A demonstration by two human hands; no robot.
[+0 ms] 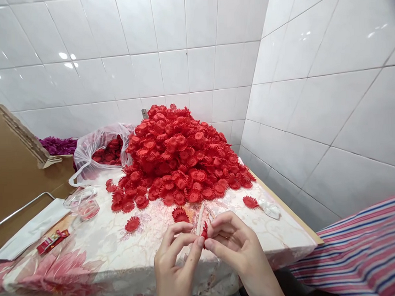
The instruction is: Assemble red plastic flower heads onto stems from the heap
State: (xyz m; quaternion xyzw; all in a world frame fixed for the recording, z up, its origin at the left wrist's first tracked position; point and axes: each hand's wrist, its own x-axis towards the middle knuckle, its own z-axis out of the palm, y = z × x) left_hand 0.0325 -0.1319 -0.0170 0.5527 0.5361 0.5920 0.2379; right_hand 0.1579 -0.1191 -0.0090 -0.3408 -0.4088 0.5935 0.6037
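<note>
Both my hands meet low in the middle of the head view. My left hand (177, 261) and my right hand (235, 248) pinch a small red flower piece (204, 230) between their fingertips. A pale thin stick (200, 219) rises from between the fingers beside it. Just beyond my hands lies a big heap of red fabric flower heads (180, 155) on a table with a floral cloth (100, 250). Loose red flower heads (132, 223) lie scattered near the heap's front edge.
A clear plastic bag (97, 147) with more red flowers sits at the heap's left, purple flowers (58, 145) behind it. A cardboard box (13, 163) stands far left, with a clear cup (84, 203) and white bag (32, 229). Tiled walls close the back and right. Striped cloth (359, 250) at lower right.
</note>
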